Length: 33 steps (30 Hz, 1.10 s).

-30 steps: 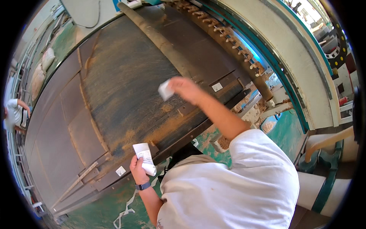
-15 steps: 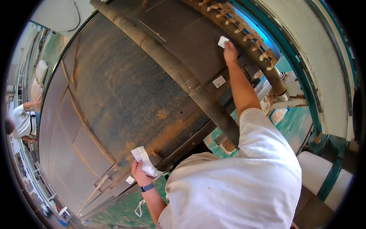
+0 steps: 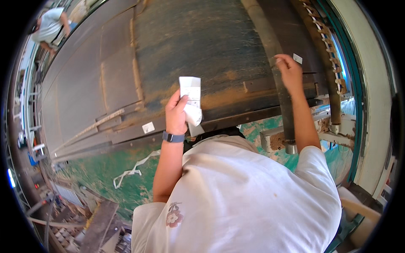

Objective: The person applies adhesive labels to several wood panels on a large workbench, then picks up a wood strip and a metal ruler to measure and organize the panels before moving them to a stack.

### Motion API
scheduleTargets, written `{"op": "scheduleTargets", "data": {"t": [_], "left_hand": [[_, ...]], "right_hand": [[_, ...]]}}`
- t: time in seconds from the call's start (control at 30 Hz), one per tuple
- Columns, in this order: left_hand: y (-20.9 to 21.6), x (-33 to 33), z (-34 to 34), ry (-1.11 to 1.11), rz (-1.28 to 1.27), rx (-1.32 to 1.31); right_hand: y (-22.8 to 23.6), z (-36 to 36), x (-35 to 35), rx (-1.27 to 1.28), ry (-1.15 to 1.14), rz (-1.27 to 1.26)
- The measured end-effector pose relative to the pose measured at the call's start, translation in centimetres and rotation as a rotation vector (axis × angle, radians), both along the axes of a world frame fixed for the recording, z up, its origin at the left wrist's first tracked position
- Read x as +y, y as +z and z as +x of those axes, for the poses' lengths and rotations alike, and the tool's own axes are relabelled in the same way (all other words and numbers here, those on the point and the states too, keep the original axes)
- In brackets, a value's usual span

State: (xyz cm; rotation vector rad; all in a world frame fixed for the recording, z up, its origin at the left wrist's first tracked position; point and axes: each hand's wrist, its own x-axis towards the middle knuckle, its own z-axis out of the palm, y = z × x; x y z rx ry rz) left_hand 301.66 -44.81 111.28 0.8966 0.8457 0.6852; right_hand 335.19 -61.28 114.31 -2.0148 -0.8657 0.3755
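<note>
My left hand [image 3: 176, 111] is closed around a folded strip of white paper labels [image 3: 190, 89]; its upper end stands above the fingers. A watch with a dark band sits on that wrist. Over the dark pipe [image 3: 276, 40], my right hand [image 3: 290, 74] reaches forward with its fingers slightly apart, and I see nothing in them. A small white label [image 3: 298, 58] lies on the dark panel [image 3: 301, 25] just beside that hand. Another white label [image 3: 148, 127] rests on the panel's near edge, left of my left hand.
A dusty brown-black sheet [image 3: 194, 42] spreads out ahead. At the right, a roller with a row of pale hooks [image 3: 331, 50] runs beside a green and cream machine frame [image 3: 353, 63]. A person [image 3: 52, 27] works at the far left. White strapping [image 3: 130, 172] lies on the green floor.
The view has turned, so the sheet and pipe appear rotated. The small label formerly in my right hand's fingers is out of them. My left hand still holds the label strip.
</note>
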Motion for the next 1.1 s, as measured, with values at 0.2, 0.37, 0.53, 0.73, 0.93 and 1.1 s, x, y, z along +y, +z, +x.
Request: {"op": "scheduleTargets", "data": {"t": [0.2,0.37,0.53,0.73,0.93,1.1], "left_hand": [[-1.2,-1.1,-3.6,0.044,-0.220,-0.141],[-2.0,-1.1,-7.0,0.037,-0.365,-0.303],[-4.2,-1.4,-8.5,0.099,-0.270,-0.155],[-4.0,-3.4,-15.6,0.085,-0.176,0.089],[-6.4,-7.7,-25.8,0.341,-0.226,0.134],[-6.8,-9.6,-30.3,0.618,-0.239,0.075]], "right_hand": [[-0.1,-19.0,8.5,0.767,0.570,0.005],[-0.6,-22.7,12.8,0.426,0.531,0.013],[-0.4,-24.5,13.0,-0.494,0.634,0.135],[-4.2,-29.0,13.6,0.151,1.004,-0.120],[-8.1,-32.9,16.8,0.474,0.816,-0.251],[-8.4,-37.8,18.8,-0.419,1.200,-0.106]]}}
